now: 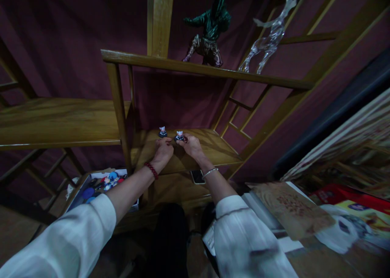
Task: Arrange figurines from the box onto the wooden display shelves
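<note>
Two small figurines with white, eared heads and dark round bases stand upright on a wooden shelf [185, 160]. My right hand [192, 146] pinches the right figurine [179, 135] at its side, with the base still on or very close to the shelf. Just in front of the left figurine [162, 132] is my left hand [163, 149], its fingers curled together. Whether it touches that figurine or has anything between its fingers, I cannot make out.
A phone [198, 177] lies on the lower ledge. An open box [91, 176] of colourful small figures is at lower left. Above, a green figure statue [210, 30] and a clear deer statue [269, 38] stand on the upper shelf [195, 67]. Papers and packages [292, 209] lie at right.
</note>
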The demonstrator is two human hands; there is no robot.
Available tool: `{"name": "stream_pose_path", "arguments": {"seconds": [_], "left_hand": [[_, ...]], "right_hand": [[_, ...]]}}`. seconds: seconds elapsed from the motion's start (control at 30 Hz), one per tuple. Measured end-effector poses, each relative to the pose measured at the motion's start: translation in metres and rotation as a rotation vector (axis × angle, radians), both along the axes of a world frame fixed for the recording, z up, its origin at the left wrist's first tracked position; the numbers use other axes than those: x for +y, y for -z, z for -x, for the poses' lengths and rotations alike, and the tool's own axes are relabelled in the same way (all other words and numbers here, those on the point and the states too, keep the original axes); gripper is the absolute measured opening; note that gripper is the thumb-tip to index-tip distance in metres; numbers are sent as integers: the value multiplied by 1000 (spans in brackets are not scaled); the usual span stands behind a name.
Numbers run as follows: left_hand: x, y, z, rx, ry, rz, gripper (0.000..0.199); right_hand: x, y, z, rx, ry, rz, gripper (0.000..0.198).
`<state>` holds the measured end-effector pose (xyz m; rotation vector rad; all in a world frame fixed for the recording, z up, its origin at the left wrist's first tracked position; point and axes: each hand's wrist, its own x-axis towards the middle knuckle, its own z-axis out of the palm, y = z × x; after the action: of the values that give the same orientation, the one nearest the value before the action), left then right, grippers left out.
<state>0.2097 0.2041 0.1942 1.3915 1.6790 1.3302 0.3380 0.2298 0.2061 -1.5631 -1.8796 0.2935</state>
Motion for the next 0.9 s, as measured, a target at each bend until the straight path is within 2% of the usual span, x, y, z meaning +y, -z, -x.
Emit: {"name": "stream_pose_path", "arguments": {"seconds": [0.1,0.27,0.37,0.53,0.7,0.9], "left_hand": [[-2,-5,3,157,-53,-18,29],[0,-11,2,324,-46,27,33],[5,-13,4,326,-87,53,37],[17,-14,14,264,-238,94,38],[31,-13,14,295,-228,126,49],[41,-12,5,419,-227,83,40]], "right_hand": [[8,-1,3,10,23,13,26],[22,4,4,73,19,60,23],[28,8,3,130,25,67,23],[31,13,2,135,9,41,23],[33,14,2,42,12,11,22],[31,12,2,17,12,19,23]]}}
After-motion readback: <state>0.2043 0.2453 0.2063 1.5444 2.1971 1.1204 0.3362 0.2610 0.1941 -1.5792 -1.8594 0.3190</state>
